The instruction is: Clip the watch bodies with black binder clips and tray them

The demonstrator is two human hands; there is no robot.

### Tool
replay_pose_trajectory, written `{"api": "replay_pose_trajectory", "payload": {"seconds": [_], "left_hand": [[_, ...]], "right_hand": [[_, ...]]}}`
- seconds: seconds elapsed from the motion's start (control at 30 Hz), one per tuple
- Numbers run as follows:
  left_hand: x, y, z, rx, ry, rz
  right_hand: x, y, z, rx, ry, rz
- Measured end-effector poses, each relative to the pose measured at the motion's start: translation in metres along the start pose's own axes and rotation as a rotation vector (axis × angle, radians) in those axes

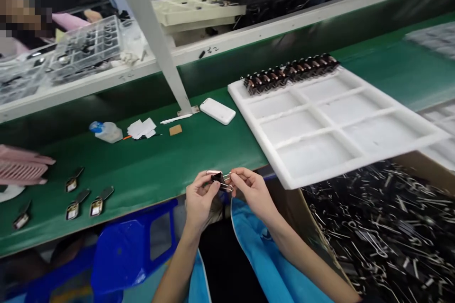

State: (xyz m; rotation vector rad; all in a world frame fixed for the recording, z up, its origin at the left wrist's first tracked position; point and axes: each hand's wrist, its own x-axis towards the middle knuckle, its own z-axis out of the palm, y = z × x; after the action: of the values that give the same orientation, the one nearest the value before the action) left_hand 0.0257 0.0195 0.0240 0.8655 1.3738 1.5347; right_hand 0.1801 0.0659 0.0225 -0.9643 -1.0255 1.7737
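So I've got a black binder clip (216, 178) up in front of me, right by the front edge of the green surface (149, 170). My left hand (199, 194) has the body pinched between thumb and fingers, and my right hand (254, 191) has its fingertips closed on the wire handles (227, 188). Neither hand is spread wide.

Handling-wise, I'd call it light but stiff. That spring steel should push back hard, and the thin wire could slide around under the fingers. Doesn't strike me as fragile. Best hold, imo: body in one hand, wire ends in the other, skin clear of the mouth.

Looks: dark body, bright silvery loops pointing toward my right, plus a shiny pinkish strip along the top by my left fingers. Too small to tell what that strip is. There's a row of black clips with coppery bits (291, 73) along the far side of the white divided tray (284, 176), and a carton (324, 242) full of loose binder clips (384, 236) by my right arm.
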Motion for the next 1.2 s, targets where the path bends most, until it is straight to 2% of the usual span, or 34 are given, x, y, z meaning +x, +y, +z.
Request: {"api": "replay_pose_trajectory", "payload": {"seconds": [0.13, 0.27, 0.37, 0.5, 0.67, 1.0, 1.13, 1.2], "left_hand": [[-0.001, 0.002, -0.010, -0.021, 0.060, -0.014], [-0.002, 0.002, -0.014, -0.023, 0.047, -0.029], [-0.001, 0.002, -0.015, -0.049, 0.037, -0.042], [0.000, 0.001, -0.017, -0.191, 0.100, -0.132], [0.002, -0.003, -0.019, -0.228, 0.145, -0.203], [0.001, -0.010, -0.019, -0.066, 0.220, -0.162], [0.004, -0.009, -0.020, -0.031, 0.209, -0.161], [0.004, -0.006, -0.022, -0.032, 0.196, -0.168]], "right_hand": [[-0.001, -0.002, -0.001, -0.223, -0.100, -0.011], [0.002, -0.004, -0.002, -0.352, -0.185, -0.004], [0.007, 0.005, -0.004, -0.251, -0.128, -0.031], [0.011, 0.025, -0.008, -0.064, -0.026, -0.054], [0.013, 0.039, -0.006, 0.031, 0.026, -0.002], [0.013, 0.035, -0.002, -0.088, 0.036, -0.035], [0.011, 0.036, 0.003, -0.100, 0.029, 0.018], [0.004, 0.026, -0.002, -0.163, -0.027, 0.068]]}}
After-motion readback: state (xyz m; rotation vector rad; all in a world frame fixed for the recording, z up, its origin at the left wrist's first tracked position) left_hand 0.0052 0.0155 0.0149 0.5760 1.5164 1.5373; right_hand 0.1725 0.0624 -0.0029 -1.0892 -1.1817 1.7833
